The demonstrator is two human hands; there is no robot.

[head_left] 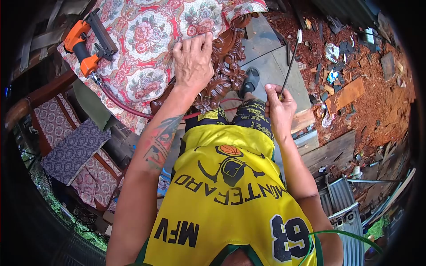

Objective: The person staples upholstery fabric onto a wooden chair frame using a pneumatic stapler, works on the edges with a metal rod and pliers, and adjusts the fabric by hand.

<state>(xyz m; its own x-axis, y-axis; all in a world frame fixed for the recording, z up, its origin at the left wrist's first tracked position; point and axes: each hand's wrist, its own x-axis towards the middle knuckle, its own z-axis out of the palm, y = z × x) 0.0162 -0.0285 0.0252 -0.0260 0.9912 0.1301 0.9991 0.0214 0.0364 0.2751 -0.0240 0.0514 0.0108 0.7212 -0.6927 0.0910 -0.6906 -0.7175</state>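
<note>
My left hand (194,62) is on the floral fabric (148,35), its fingers bent and pressed together close to the fabric's edge. Fingertip contact is partly hidden, but the hand appears to hold the cloth there. Beside it runs a carved dark wooden frame (224,66) with scrollwork. My right hand (280,106) is closed around the lower end of a long, thin screwdriver (290,66), whose dark shaft points up and away. Most of its handle is hidden in my fingers. On the fabric to the left lies an orange and black pneumatic staple gun (84,51), untouched.
A red air hose (113,98) runs from the staple gun toward my legs. Grey boards (275,66) lie under my sandalled foot (250,80). Reddish ground (350,93) with scraps and wood pieces spreads to the right. Patterned cushions (75,150) stand at the left.
</note>
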